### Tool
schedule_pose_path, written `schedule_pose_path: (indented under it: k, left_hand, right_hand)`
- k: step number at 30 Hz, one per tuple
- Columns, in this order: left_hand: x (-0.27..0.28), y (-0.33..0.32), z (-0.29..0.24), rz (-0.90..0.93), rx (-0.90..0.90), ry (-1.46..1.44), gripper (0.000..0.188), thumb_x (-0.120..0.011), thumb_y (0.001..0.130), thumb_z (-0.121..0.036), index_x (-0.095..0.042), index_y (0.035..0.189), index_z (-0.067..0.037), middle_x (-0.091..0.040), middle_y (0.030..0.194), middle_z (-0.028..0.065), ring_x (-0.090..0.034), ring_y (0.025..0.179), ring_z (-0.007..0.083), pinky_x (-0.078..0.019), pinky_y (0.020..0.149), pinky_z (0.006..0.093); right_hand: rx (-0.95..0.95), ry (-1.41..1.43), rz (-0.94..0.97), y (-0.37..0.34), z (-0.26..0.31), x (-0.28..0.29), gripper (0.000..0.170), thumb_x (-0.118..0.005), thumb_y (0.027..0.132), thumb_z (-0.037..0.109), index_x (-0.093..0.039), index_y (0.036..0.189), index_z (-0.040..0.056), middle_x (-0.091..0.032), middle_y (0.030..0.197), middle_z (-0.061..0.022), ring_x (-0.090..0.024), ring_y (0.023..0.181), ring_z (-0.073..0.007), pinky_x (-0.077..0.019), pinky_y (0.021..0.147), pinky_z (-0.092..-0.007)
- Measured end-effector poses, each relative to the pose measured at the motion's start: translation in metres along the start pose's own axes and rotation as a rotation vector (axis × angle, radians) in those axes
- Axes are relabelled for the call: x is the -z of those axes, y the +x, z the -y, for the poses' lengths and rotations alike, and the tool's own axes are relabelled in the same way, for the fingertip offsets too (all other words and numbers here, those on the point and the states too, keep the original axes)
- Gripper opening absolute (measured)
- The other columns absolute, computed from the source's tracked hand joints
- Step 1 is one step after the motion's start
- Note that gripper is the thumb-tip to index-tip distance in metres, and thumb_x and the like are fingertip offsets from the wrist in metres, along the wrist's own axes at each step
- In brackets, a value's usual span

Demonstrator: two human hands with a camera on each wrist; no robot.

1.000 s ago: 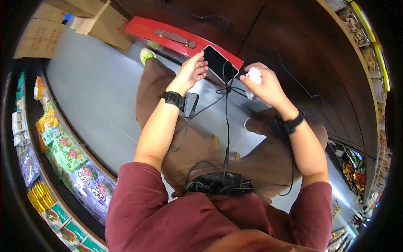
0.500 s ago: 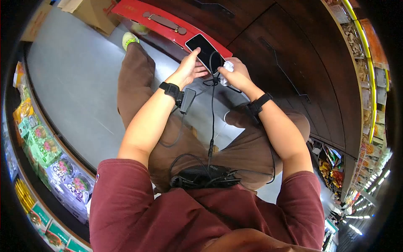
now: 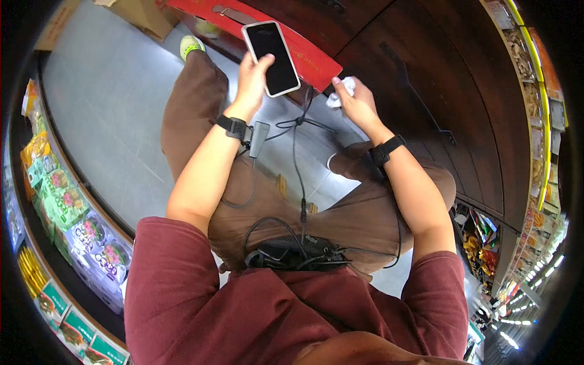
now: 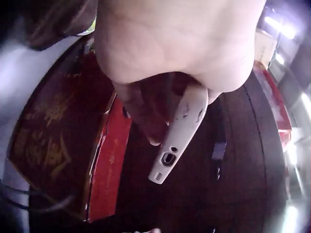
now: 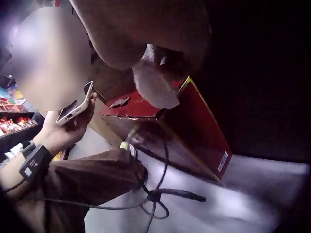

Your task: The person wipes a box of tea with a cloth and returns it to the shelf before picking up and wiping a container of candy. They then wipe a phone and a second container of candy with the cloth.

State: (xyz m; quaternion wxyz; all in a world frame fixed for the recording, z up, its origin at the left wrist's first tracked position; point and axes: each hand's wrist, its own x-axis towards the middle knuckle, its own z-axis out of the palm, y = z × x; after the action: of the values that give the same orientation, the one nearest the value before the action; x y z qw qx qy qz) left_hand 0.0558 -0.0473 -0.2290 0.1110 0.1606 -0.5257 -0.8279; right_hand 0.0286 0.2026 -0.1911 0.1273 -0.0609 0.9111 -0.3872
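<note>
My left hand (image 3: 248, 91) grips a smartphone (image 3: 274, 64) in a white case, its dark screen facing up and the thumb lying over the screen's edge. From the left wrist view the phone's bottom edge (image 4: 169, 158) shows, with its charging port and nothing plugged in. In the head view the phone overlaps the red carton (image 3: 313, 58) behind it; the right wrist view shows it held apart from the carton. My right hand (image 3: 360, 108) pinches a crumpled white tissue (image 3: 338, 97) beside the carton's right end. Part of the tissue (image 5: 154, 87) hangs below the fingers.
A black cable (image 3: 298, 121), knotted in a loop, hangs between my legs from a black pouch (image 3: 292, 252) at the waist. Dark wooden cabinet doors (image 3: 420, 67) stand ahead. Shelves of packaged goods (image 3: 67, 201) line the left, and a cardboard box (image 3: 143, 18) sits at the far left.
The phone was lying on the red carton; my left hand has taken hold of it and lifted it leftward. My right hand moved in near the phone with the tissue, then slightly away to the right.
</note>
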Motion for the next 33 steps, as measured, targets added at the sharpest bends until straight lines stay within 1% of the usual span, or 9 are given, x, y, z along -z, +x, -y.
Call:
schedule_pose_path:
  k: [3, 6, 10, 13, 16, 20, 23, 28, 33]
  left_hand:
    - [0.02, 0.01, -0.027, -0.054, -0.006, -0.221, 0.025, -0.061, 0.091, -0.011, -0.061, 0.115, -0.002, -0.069, 0.104, 0.0079, -0.066, 0.093, 0.0185, -0.0537, 0.083, 0.0318]
    - [0.043, 0.02, -0.033, -0.036, -0.007, -0.349, 0.027, -0.057, 0.091, -0.011, -0.059, 0.116, -0.002, -0.07, 0.109, 0.0158, -0.07, 0.099, 0.0265, -0.0565, 0.088, 0.0367]
    - [0.042, 0.017, -0.056, -0.022, -0.032, -0.406, 0.038, -0.05, 0.095, -0.022, -0.054, 0.127, -0.002, -0.068, 0.117, 0.0214, -0.068, 0.104, 0.0334, -0.0539, 0.094, 0.0443]
    - [0.042, 0.018, -0.069, -0.085, -0.07, -0.399, 0.05, -0.043, 0.099, -0.039, -0.051, 0.134, -0.004, -0.065, 0.121, 0.0246, -0.066, 0.106, 0.0394, -0.0516, 0.096, 0.0505]
    - [0.047, 0.027, -0.076, -0.078, -0.123, -0.44, 0.063, -0.03, 0.101, -0.054, -0.052, 0.132, -0.004, -0.065, 0.119, 0.0252, -0.066, 0.104, 0.0404, -0.0517, 0.094, 0.0515]
    - [0.057, 0.043, -0.08, -0.148, -0.253, -0.419, 0.068, -0.024, 0.101, -0.057, -0.053, 0.131, -0.004, -0.065, 0.12, 0.0252, -0.065, 0.105, 0.0408, -0.0509, 0.095, 0.0523]
    - [0.063, 0.033, -0.097, -0.045, -0.198, -0.499, 0.072, -0.023, 0.099, -0.06, -0.054, 0.132, -0.004, -0.065, 0.122, 0.0242, -0.063, 0.109, 0.0406, -0.0493, 0.097, 0.0525]
    - [0.064, 0.03, -0.106, -0.141, -0.148, -0.573, 0.075, -0.027, 0.098, -0.062, -0.053, 0.134, -0.002, -0.063, 0.126, 0.0233, -0.06, 0.117, 0.0382, -0.0439, 0.105, 0.0511]
    - [0.073, 0.035, -0.101, -0.129, -0.182, -0.599, 0.072, -0.029, 0.098, -0.062, -0.056, 0.131, -0.004, -0.065, 0.122, 0.0209, -0.062, 0.113, 0.0368, -0.046, 0.103, 0.0502]
  right_hand:
    - [0.091, -0.195, -0.12, 0.012, 0.0, -0.003, 0.05, -0.071, 0.087, 0.044, -0.066, 0.098, -0.0039, -0.067, 0.1, -0.0239, -0.066, 0.093, -0.0379, -0.0519, 0.082, -0.0418]
    - [0.376, -0.17, -0.156, 0.02, -0.006, -0.022, 0.038, -0.071, 0.084, 0.02, -0.066, 0.111, -0.0058, -0.059, 0.122, -0.0269, -0.059, 0.111, -0.0408, -0.0481, 0.097, -0.044]
    - [0.514, -0.41, -0.159, 0.022, -0.015, -0.067, 0.051, -0.061, 0.089, 0.011, -0.05, 0.13, -0.0167, -0.042, 0.144, -0.0332, -0.042, 0.134, -0.0456, -0.0346, 0.115, -0.0456]
    - [0.497, -0.499, -0.078, 0.021, -0.001, -0.078, 0.07, -0.062, 0.092, 0.026, -0.037, 0.137, -0.0207, -0.026, 0.152, -0.0383, -0.029, 0.143, -0.0483, -0.0261, 0.119, -0.0479]
    - [0.507, -0.524, 0.027, 0.034, 0.011, -0.077, 0.081, -0.062, 0.092, 0.037, -0.031, 0.141, -0.0203, -0.021, 0.154, -0.0386, -0.022, 0.146, -0.0481, -0.0226, 0.121, -0.0473]
    - [0.506, -0.513, 0.068, 0.053, 0.023, -0.081, 0.085, -0.062, 0.091, 0.041, -0.03, 0.141, -0.0204, -0.022, 0.154, -0.0384, -0.021, 0.147, -0.0472, -0.0217, 0.122, -0.046]
    - [0.461, -0.517, 0.135, 0.062, 0.027, -0.079, 0.086, -0.063, 0.091, 0.039, -0.029, 0.142, -0.0206, -0.022, 0.154, -0.0385, -0.022, 0.147, -0.0469, -0.0219, 0.122, -0.0446]
    - [0.524, -0.546, 0.13, 0.071, 0.032, -0.082, 0.085, -0.066, 0.089, 0.038, -0.032, 0.14, -0.0206, -0.025, 0.153, -0.0387, -0.025, 0.146, -0.0461, -0.023, 0.122, -0.0431]
    - [0.572, -0.518, 0.175, 0.099, 0.051, -0.088, 0.086, -0.067, 0.088, 0.041, -0.034, 0.138, -0.0209, -0.026, 0.152, -0.0393, -0.025, 0.146, -0.0461, -0.0233, 0.122, -0.0423]
